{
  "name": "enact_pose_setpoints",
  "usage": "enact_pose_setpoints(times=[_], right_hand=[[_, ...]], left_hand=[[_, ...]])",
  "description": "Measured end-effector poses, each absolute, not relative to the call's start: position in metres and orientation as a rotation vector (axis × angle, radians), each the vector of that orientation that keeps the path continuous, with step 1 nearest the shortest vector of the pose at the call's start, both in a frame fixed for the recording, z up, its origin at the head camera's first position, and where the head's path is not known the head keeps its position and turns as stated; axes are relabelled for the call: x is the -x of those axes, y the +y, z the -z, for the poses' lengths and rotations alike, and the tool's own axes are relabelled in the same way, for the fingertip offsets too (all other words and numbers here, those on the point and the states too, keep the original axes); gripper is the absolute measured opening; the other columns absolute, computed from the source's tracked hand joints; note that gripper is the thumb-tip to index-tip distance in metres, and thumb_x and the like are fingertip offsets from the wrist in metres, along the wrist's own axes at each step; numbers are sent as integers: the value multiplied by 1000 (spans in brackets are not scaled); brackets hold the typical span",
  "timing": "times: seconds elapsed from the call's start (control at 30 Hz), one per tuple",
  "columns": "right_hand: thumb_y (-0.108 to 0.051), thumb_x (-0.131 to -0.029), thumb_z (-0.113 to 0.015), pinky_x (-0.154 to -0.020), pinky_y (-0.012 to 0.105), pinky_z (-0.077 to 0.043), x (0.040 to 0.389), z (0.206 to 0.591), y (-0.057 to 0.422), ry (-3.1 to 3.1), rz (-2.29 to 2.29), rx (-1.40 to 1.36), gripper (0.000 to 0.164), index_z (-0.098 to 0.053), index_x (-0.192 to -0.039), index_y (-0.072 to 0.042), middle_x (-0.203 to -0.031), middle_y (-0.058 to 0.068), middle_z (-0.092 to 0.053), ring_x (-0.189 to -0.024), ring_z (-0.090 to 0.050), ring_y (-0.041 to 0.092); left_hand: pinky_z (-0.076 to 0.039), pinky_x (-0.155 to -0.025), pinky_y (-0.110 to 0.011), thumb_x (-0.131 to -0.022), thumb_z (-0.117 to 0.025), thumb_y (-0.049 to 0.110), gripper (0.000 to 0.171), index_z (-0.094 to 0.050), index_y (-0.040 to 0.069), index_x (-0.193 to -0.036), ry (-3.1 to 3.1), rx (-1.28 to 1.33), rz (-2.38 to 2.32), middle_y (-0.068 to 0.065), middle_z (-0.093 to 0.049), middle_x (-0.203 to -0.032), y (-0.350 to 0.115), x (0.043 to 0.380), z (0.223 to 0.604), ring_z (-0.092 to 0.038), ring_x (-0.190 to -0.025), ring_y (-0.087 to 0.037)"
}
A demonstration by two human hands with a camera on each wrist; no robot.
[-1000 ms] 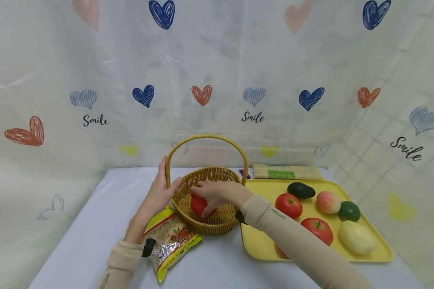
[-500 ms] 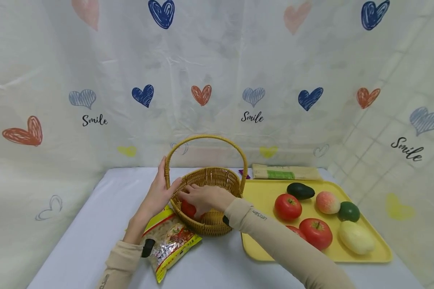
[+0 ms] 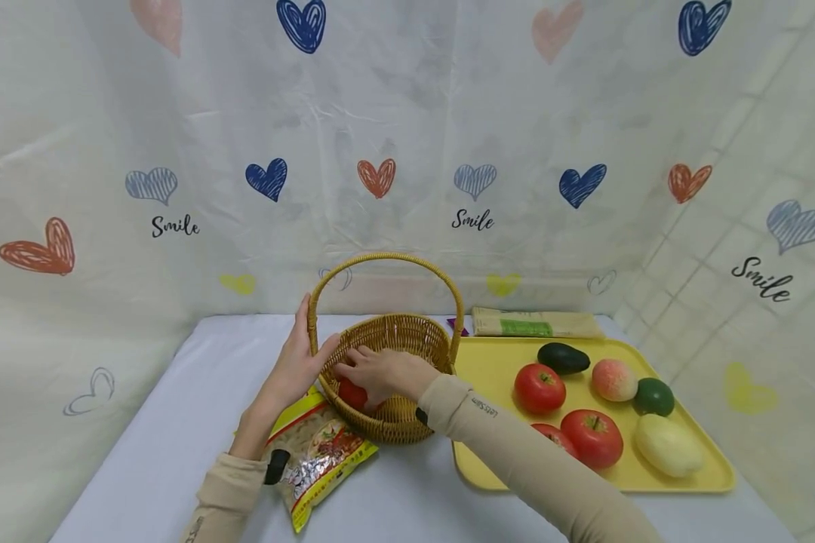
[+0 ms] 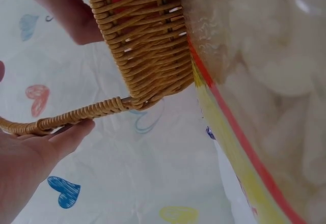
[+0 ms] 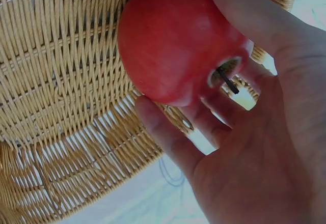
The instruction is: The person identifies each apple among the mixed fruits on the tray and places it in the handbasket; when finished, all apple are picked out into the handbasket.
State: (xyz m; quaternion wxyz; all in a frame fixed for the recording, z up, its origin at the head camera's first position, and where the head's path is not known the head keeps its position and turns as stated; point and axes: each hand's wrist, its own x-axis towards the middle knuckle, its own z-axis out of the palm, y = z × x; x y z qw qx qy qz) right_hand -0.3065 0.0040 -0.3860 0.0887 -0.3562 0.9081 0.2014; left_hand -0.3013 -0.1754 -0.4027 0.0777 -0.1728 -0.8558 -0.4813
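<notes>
A wicker basket with a tall arched handle stands on the white-covered table. Inside it, at the left, my right hand holds a red apple. The right wrist view shows the thumb on one side of the apple and fingers on the other, its dark stem towards the palm. My left hand rests against the left side of the handle, thumb spread. In the left wrist view its fingers lie straight along the handle. A yellow-edged food bag lies against the basket's front left.
To the right, a yellow tray bears several red fruits, a dark green avocado, a peach, a round green fruit and a pale yellow fruit. Behind it lies a long beige packet; a patterned curtain hangs beyond.
My right hand has moved left inside the basket with the apple, then stayed nearly still over the last half second. The left hand keeps its place at the handle.
</notes>
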Motion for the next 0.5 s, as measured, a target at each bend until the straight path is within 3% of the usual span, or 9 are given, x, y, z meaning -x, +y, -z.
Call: enact_pose_setpoints(times=[0.5], right_hand=[[-41, -97, -70, -110, 40, -52, 303, 387, 10, 2675, -448, 1041, 76, -30, -161, -33, -165, -3, -35, -156, -31, 21]], left_hand=[[-29, -119, -69, -105, -52, 50, 92, 15, 30, -164, -2564, 516, 1460, -18, 0, -174, -176, 301, 402, -17, -157, -48]])
